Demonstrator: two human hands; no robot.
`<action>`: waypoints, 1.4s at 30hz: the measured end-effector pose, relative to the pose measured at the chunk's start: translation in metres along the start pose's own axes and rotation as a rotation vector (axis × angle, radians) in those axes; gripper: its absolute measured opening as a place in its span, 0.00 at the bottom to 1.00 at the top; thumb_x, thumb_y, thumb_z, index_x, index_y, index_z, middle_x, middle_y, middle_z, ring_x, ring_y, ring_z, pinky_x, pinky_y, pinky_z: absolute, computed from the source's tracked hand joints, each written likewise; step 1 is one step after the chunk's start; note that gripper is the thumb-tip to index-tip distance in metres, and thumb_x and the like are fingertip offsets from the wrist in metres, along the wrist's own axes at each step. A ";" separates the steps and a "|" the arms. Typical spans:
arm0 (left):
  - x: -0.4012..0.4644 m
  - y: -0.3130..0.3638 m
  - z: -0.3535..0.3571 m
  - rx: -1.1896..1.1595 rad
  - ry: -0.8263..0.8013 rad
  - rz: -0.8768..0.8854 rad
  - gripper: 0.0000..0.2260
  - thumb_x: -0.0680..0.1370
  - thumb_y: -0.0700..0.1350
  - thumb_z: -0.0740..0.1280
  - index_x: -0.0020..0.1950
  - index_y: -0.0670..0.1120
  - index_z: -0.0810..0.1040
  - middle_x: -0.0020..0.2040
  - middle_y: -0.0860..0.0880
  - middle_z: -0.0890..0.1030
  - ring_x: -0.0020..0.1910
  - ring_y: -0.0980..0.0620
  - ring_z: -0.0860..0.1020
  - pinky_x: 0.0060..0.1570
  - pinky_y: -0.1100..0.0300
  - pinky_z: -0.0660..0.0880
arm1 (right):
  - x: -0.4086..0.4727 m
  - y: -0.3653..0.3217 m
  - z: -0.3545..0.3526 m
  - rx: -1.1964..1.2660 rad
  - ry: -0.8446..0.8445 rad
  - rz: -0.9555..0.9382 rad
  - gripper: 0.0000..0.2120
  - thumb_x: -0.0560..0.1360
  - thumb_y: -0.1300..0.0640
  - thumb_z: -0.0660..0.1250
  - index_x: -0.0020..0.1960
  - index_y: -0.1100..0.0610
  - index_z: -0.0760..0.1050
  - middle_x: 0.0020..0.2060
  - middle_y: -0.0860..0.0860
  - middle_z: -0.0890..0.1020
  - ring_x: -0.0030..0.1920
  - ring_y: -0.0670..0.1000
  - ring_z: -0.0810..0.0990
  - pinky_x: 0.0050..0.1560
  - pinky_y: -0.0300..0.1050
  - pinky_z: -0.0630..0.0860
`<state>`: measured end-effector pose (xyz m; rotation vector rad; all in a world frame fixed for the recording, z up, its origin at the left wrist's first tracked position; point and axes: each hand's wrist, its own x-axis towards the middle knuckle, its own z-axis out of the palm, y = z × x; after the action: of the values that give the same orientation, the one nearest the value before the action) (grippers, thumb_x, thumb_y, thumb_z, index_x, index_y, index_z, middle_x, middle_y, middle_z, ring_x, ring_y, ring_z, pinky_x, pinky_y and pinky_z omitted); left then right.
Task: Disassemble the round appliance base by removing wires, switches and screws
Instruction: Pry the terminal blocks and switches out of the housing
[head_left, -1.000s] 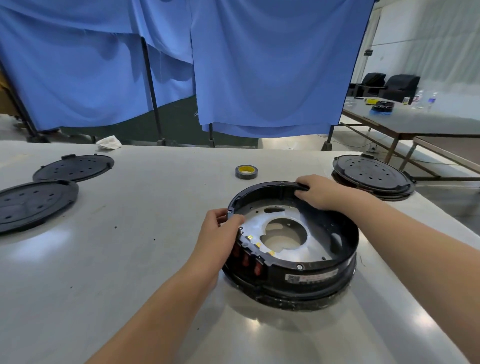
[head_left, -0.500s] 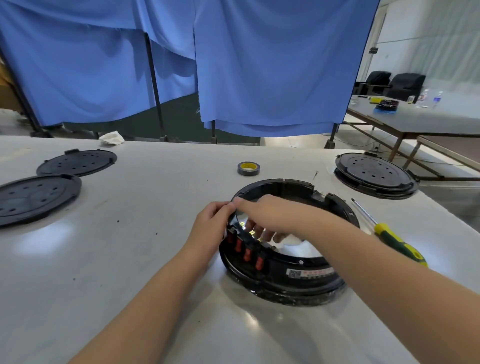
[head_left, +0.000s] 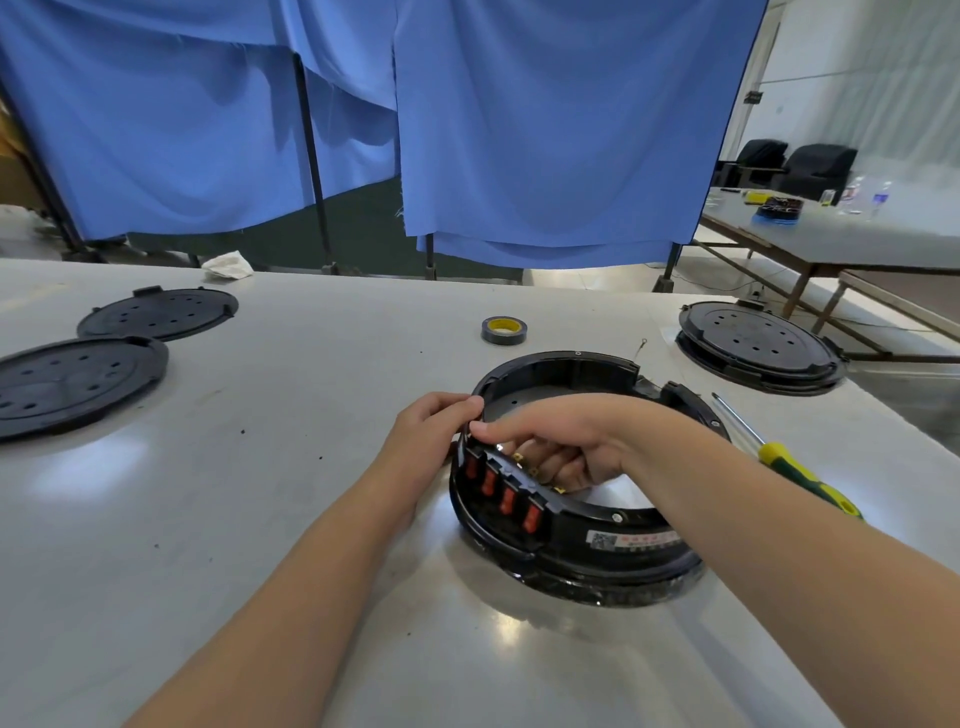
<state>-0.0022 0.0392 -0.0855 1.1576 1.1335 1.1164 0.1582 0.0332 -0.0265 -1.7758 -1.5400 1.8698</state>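
Note:
The round black appliance base (head_left: 597, 545) lies on the white table (head_left: 260, 519), open side up, with a shiny metal plate inside. Several red rocker switches (head_left: 501, 491) sit in a row on its left outer wall. My left hand (head_left: 431, 431) grips the rim from outside, just above the switches. My right hand (head_left: 561, 441) reaches across into the base, thumb on the rim and fingers curled down behind the switches; what the fingertips touch is hidden. A white label (head_left: 631, 539) is stuck on the near wall.
A yellow-green handled screwdriver (head_left: 789, 462) lies right of the base. A roll of dark tape (head_left: 504, 330) sits behind it. Two black round covers (head_left: 78, 384) rest at far left, and another round base (head_left: 758, 345) stands at far right. Blue curtains hang behind the table.
My right hand left the far rim and came across into the base behind the switches. My left hand stayed on the left rim. The screwdriver came into sight.

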 end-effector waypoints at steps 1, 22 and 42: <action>0.000 0.000 0.001 0.002 0.005 0.002 0.08 0.73 0.51 0.70 0.48 0.49 0.83 0.48 0.48 0.84 0.52 0.49 0.82 0.58 0.49 0.76 | 0.001 0.000 0.000 0.004 -0.002 0.000 0.21 0.73 0.41 0.68 0.31 0.51 0.65 0.21 0.45 0.58 0.19 0.43 0.53 0.29 0.37 0.47; -0.003 0.008 -0.001 0.080 -0.052 0.039 0.09 0.74 0.53 0.69 0.50 0.51 0.82 0.49 0.50 0.84 0.49 0.54 0.82 0.50 0.58 0.78 | -0.004 0.002 -0.005 -0.002 -0.056 -0.032 0.20 0.73 0.37 0.65 0.35 0.53 0.70 0.21 0.44 0.58 0.21 0.43 0.51 0.27 0.36 0.47; -0.033 0.047 -0.032 0.614 -0.320 0.209 0.05 0.67 0.40 0.76 0.37 0.46 0.82 0.33 0.51 0.84 0.32 0.58 0.80 0.34 0.70 0.73 | -0.008 0.004 -0.001 0.016 -0.031 -0.039 0.31 0.81 0.49 0.58 0.19 0.53 0.72 0.18 0.44 0.61 0.17 0.41 0.54 0.19 0.31 0.50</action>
<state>-0.0399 0.0123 -0.0384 1.8931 1.1494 0.7036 0.1630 0.0266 -0.0241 -1.7052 -1.5543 1.8955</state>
